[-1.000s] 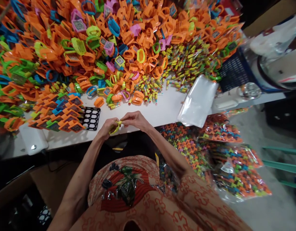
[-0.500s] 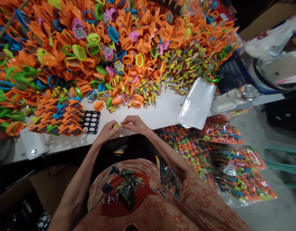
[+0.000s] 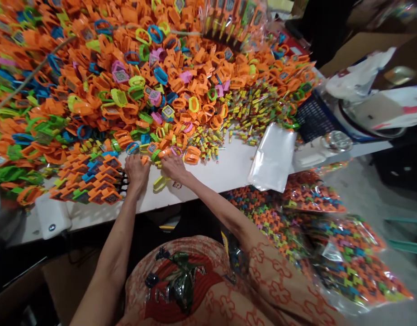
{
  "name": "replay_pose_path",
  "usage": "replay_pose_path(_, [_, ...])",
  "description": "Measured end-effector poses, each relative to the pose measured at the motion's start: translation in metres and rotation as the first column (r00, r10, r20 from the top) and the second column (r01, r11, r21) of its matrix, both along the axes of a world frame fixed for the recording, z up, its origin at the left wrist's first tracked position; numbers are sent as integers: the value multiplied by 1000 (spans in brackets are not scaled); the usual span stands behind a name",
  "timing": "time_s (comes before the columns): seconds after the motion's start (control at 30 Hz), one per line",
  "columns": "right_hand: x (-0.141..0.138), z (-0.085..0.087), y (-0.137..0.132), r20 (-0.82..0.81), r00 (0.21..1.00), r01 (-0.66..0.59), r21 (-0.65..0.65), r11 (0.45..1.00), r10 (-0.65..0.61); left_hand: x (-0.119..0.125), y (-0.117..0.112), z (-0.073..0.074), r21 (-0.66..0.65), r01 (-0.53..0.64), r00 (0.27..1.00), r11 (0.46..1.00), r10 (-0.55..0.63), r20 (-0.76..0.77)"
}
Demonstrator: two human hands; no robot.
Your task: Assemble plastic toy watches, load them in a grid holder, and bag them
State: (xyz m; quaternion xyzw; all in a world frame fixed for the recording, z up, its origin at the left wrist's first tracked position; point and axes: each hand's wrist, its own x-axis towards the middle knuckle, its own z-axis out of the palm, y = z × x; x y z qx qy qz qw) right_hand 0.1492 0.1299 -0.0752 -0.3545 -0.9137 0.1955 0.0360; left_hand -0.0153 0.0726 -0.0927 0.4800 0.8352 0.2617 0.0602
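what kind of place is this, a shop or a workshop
Probably a small toy assembly or packing workshop: a white table heaped with plastic watch-like pieces, a stack of clear bags, and filled packets beside it.

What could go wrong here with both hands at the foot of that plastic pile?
The heaped pile of orange plastic parts rises behind the left hand and right hand; pulling from its foot may start a slide.
The yellow-green plastic ring lies loose by the right wrist, near the white table edge; a sweep could knock it off.
The clear plastic bag overhangs that edge and may slip.
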Motion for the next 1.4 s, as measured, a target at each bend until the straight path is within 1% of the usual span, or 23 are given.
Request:
replay_pose_path(0.07, [11, 0, 3, -89, 994, 52, -69, 996, -58, -2, -3, 2, 86, 28, 997, 996, -34, 74])
replay_pose_path(0.1, [17, 0, 3, -158, 982, 84, -129, 988, -104, -1, -7, 3, 136, 46, 990, 990, -64, 128])
replay_pose_path(0.17, [27, 3, 2, -327, 921, 112, -302, 947, -213, 7, -18, 8, 210, 86, 957, 974, -140, 256])
replay_pose_path(0.2, [30, 5, 0, -404, 875, 90, -409, 908, -268, 12, -25, 10, 227, 104, 933, 968, -174, 315])
replay_pose_path(0.23, [32, 6, -3, -466, 827, 38, -513, 858, -315, 18, -31, 13, 234, 119, 912, 965, -200, 359])
replay_pose_path(0.3, [35, 9, -9, -548, 738, -103, -667, 737, -393, 28, -43, 18, 253, 138, 892, 958, -231, 389])
replay_pose_path(0.37, [38, 12, -15, -576, 677, -215, -750, 626, -457, 34, -52, 21, 297, 163, 899, 941, -265, 349])
replay_pose_path(0.4, [40, 13, -18, -580, 654, -248, -771, 587, -485, 36, -55, 22, 325, 190, 905, 926, -294, 308])
replay_pose_path(0.43, [43, 14, -19, -581, 635, -266, -784, 562, -509, 36, -57, 23, 349, 229, 909, 909, -327, 257])
replay_pose_path(0.47, [45, 15, -21, -579, 623, -274, -791, 547, -525, 36, -59, 23, 363, 274, 909, 891, -363, 204])
replay_pose_path(0.53, [49, 17, -23, -581, 614, -272, -791, 549, -534, 36, -62, 23, 370, 349, 901, 861, -417, 120])
replay_pose_path(0.67, [54, 22, -28, -598, 625, -246, -760, 601, -502, 37, -67, 21, 391, 427, 880, 815, -474, 26])
replay_pose_path(0.77, [58, 24, -31, -600, 645, -225, -741, 632, -473, 38, -68, 21, 410, 472, 870, 781, -488, -72])
replay_pose_path(0.83, [60, 25, -32, -587, 673, -204, -733, 649, -450, 38, -68, 21, 384, 510, 856, 770, -499, -135])
replay_pose_path(0.93, [65, 24, -33, -554, 717, -178, -732, 658, -423, 37, -68, 21, 291, 581, 814, 760, -548, -194])
replay_pose_path(1.0, [66, 22, -32, -542, 736, -172, -729, 662, -405, 36, -68, 21, 230, 612, 791, 757, -581, -193])
replay_pose_path(1.07, [68, 20, -31, -543, 751, -178, -715, 676, -377, 37, -69, 19, 208, 618, 786, 758, -592, -177])
replay_pose_path(1.2, [72, 18, -28, -556, 784, -198, -645, 738, -276, 42, -70, 14, 222, 614, 789, 757, -593, -161])
replay_pose_path(1.23, [74, 18, -28, -553, 791, -198, -636, 746, -261, 43, -71, 13, 212, 621, 783, 754, -602, -156])
replay_pose_path(1.3, [78, 18, -28, -539, 802, -195, -644, 740, -258, 44, -72, 14, 182, 649, 761, 739, -635, -133])
replay_pose_path(1.37, [82, 18, -30, -524, 807, -203, -680, 705, -273, 45, -73, 17, 167, 680, 731, 714, -678, -78])
replay_pose_path(1.4, [85, 18, -30, -518, 811, -220, -702, 677, -273, 45, -74, 19, 168, 695, 713, 699, -700, -33])
